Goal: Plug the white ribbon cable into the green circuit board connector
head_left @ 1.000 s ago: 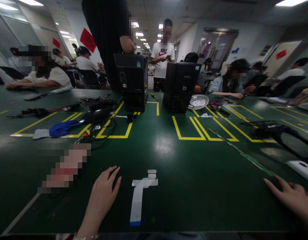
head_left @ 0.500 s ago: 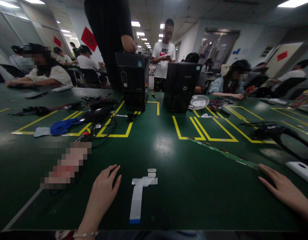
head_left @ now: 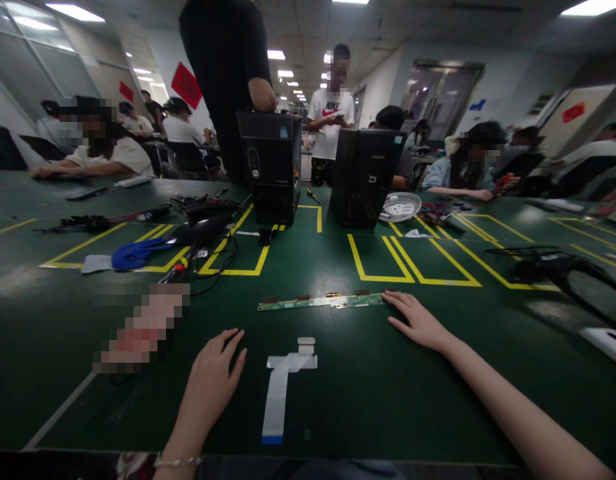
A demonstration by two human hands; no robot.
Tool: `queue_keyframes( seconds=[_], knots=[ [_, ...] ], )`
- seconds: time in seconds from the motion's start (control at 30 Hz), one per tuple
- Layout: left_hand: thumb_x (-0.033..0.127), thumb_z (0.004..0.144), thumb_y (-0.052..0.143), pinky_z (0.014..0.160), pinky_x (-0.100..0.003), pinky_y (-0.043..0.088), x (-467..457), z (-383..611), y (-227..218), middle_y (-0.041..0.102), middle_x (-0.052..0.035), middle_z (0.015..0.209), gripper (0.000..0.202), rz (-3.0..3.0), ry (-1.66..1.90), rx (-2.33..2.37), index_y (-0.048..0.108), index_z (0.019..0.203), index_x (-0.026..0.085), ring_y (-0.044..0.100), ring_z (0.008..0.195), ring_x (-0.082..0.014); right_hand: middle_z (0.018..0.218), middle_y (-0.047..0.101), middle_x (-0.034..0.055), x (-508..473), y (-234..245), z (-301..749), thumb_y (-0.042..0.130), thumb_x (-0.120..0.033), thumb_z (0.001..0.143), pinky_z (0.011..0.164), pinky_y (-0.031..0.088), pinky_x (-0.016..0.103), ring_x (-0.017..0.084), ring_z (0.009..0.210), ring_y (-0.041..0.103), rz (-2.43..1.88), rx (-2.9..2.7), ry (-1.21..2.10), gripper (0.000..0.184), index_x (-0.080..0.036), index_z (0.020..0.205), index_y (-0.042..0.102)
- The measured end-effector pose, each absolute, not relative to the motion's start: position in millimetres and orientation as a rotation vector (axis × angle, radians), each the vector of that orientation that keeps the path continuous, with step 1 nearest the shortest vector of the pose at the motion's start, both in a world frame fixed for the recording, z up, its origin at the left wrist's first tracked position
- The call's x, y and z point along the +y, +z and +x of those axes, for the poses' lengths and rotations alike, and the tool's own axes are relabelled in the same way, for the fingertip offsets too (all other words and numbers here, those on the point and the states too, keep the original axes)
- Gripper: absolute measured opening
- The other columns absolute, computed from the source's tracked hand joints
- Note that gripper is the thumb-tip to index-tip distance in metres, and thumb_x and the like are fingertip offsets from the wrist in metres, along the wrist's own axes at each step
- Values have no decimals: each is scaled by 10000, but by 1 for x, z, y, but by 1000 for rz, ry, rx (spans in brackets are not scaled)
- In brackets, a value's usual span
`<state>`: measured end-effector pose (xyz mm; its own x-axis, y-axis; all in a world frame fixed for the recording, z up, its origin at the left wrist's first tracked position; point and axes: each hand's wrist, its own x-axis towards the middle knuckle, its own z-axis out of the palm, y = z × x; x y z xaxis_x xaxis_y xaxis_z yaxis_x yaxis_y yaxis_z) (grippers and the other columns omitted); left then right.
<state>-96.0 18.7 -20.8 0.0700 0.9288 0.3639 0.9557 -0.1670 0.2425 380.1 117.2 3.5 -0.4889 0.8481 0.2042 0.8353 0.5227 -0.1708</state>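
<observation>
In the head view, the green circuit strip (head_left: 293,304) stretches crosswise over the worktop (head_left: 368,393), beyond the white ribbon cable (head_left: 275,400). Your right hand (head_left: 418,323) has its fingertips at the strip's right end, the thumb apart; whether they pinch or merely touch, I cannot tell. Your left hand (head_left: 215,373) is loosely spread, palm down, just left of the cable, holding nothing. Handle the strip by its ends, guide it gently so it won't flex, and spare the tabs (head_left: 333,294) along its far edge.
</observation>
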Motion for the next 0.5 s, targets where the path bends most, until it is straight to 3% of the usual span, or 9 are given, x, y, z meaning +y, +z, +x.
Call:
queue_keyframes(
  seconds=[0.23, 0.5],
  knots=[
    [379, 935, 376, 990, -477, 431, 18, -96, -21, 574, -154, 1256, 454, -2256, -625, -1978, 585, 1246, 124, 540, 1156, -289, 1298, 527, 113, 118, 4, 313, 379, -460, 950, 977, 420, 467, 272, 1143, 479, -1380, -2511, -26, 510, -223, 1398, 436],
    [407, 923, 377, 990, -513, 433, 18, -96, -20, 590, -138, 1251, 459, -2244, -664, -1994, 600, 1235, 156, 551, 1158, -312, 1277, 545, 120, 96, 5, 302, 399, -457, 947, 939, 443, 462, 280, 1132, 487, -1436, -2529, -98, 481, -220, 1355, 492]
  ],
)
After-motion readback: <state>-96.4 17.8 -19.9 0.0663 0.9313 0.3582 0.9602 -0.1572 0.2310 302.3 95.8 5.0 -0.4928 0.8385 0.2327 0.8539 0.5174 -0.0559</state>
